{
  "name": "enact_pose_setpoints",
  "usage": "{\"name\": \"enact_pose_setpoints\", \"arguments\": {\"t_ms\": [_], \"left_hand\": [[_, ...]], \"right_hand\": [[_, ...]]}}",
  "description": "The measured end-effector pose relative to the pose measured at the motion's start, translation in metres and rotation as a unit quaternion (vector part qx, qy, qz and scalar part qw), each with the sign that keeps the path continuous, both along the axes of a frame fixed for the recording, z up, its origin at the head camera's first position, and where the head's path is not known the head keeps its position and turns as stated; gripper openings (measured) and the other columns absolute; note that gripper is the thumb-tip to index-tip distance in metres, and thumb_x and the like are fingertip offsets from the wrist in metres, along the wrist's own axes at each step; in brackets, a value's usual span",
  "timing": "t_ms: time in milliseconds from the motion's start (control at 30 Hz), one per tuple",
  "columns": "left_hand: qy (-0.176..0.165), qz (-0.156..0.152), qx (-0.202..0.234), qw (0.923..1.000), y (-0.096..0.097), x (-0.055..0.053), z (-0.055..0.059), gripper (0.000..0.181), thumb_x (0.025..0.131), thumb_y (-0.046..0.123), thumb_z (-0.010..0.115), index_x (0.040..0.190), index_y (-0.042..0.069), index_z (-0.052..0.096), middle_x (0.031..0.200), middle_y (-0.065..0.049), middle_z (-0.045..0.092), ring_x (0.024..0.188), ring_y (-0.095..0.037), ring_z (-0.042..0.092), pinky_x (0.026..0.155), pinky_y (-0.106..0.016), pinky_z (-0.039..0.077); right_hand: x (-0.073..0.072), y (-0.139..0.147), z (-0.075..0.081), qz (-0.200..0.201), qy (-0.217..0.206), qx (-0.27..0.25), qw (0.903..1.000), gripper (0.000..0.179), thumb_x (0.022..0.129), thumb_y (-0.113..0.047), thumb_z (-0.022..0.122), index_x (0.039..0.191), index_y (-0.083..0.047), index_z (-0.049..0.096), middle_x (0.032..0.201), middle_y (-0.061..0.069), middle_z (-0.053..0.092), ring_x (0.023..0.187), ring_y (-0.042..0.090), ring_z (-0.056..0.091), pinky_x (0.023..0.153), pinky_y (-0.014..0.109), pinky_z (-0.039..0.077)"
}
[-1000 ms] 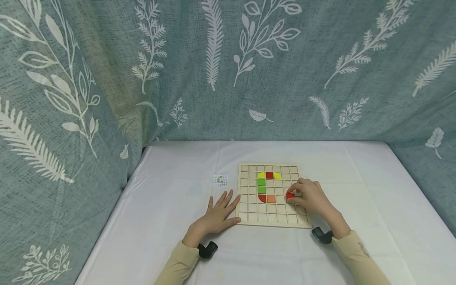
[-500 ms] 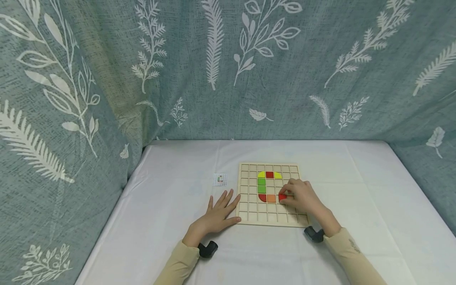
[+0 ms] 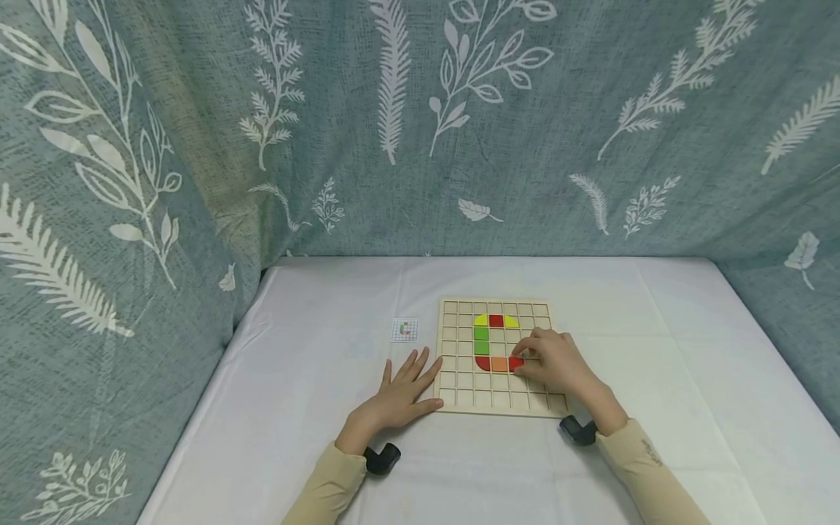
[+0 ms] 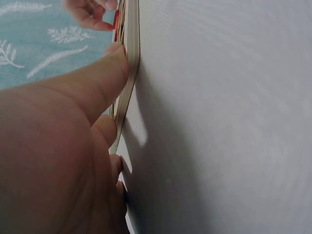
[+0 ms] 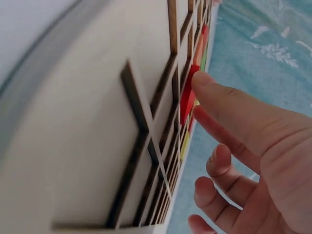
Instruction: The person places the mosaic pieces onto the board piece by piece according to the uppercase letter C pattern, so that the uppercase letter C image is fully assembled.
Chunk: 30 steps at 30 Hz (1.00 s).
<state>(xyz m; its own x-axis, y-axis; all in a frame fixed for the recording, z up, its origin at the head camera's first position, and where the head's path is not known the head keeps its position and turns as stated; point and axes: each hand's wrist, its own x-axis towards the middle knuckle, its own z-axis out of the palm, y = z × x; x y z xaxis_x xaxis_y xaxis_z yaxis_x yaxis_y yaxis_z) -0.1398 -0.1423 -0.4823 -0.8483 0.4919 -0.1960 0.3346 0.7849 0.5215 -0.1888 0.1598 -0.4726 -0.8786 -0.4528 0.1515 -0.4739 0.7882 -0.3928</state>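
A pale wooden grid board (image 3: 459, 397) lies on the table. Coloured tiles form a C on it: yellow rounded tiles and a dark red square (image 3: 496, 321) on top, green squares (image 3: 482, 333) down the side, then a dark red rounded tile (image 3: 483, 363) and an orange square (image 3: 499, 364) below. My right hand (image 3: 554, 359) has thumb and index finger at opposite edges of a red tile (image 5: 188, 95), pinching it in the cell right of the orange one. With fingers spread, my left hand (image 3: 397, 401) rests at the board's left edge, thumb and fingertips touching it.
A small printed card (image 3: 405, 330) with a coloured C pattern on a grid lies left of the board. White cloth (image 3: 315, 328) covers the table. A leaf-patterned blue-green curtain (image 3: 426, 197) hangs behind and at the sides.
My right hand has carried the red tile leftward across the board to the cell beside the orange square, where it now sits lower. The left hand has stayed in place.
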Motion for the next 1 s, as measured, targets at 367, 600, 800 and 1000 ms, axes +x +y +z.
{"name": "enact_pose_setpoints", "arguments": {"t_ms": [367,600,800,1000], "left_hand": [[0.0,0.001,0.001,1.0,-0.002,0.002,0.0,0.069,0.093,0.047,0.047,0.149,0.019,0.019,0.156,-0.01,0.006,0.143,-0.03,-0.002,0.107,-0.063,-0.009],[0.001,0.001,0.004,1.0,-0.001,0.002,0.0,0.068,0.094,0.046,0.048,0.149,0.018,0.019,0.156,-0.01,0.006,0.143,-0.031,-0.002,0.107,-0.063,-0.009],[0.004,-0.003,0.0,1.0,-0.001,0.002,0.0,0.068,0.094,0.046,0.047,0.149,0.018,0.019,0.156,-0.011,0.007,0.143,-0.031,0.0,0.107,-0.063,-0.007],[0.026,-0.002,-0.005,0.9996,-0.002,0.002,0.003,0.068,0.092,0.046,0.051,0.148,0.016,0.026,0.154,-0.013,0.014,0.143,-0.032,0.008,0.108,-0.064,-0.001]], "right_hand": [[0.0,0.001,-0.001,0.012,-0.004,-0.009,0.9999,0.011,0.076,-0.023,0.076,0.086,-0.021,0.071,0.077,-0.008,0.053,0.071,0.008,0.046,0.069,0.031,0.029],[0.001,0.001,-0.001,0.012,0.005,-0.007,0.9999,0.012,0.075,-0.022,0.077,0.085,-0.021,0.071,0.076,-0.008,0.052,0.07,0.009,0.046,0.069,0.031,0.03],[0.002,0.004,0.002,0.001,-0.005,-0.01,0.9999,0.016,0.076,-0.025,0.077,0.09,-0.019,0.07,0.076,-0.007,0.052,0.071,0.009,0.045,0.068,0.031,0.029],[0.001,0.013,0.007,-0.014,-0.001,-0.019,0.9997,0.02,0.079,-0.026,0.074,0.097,-0.017,0.07,0.084,-0.003,0.058,0.077,0.015,0.052,0.074,0.037,0.033]]}}
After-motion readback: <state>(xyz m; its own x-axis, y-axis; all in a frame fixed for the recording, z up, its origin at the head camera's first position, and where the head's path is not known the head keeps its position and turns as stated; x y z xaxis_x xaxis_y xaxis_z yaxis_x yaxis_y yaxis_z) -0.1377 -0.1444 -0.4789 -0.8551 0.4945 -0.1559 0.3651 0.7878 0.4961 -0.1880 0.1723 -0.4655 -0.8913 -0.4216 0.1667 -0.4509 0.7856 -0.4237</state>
